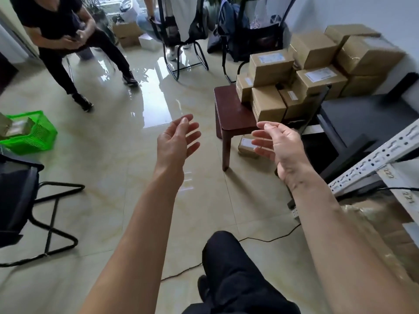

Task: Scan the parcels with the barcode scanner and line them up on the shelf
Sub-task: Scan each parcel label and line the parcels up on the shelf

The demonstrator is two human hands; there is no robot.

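Two empty hands, left hand point(175, 139) and right hand point(280, 143).

Probably an office storeroom: stacked parcels point(269, 64), office chairs point(181, 35), metal shelving point(371, 159).

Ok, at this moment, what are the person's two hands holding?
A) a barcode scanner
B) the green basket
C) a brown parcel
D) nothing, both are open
D: the left hand and right hand hang open in the air with relaxed fingers, short of the brown parcels stacked on the wooden stool.
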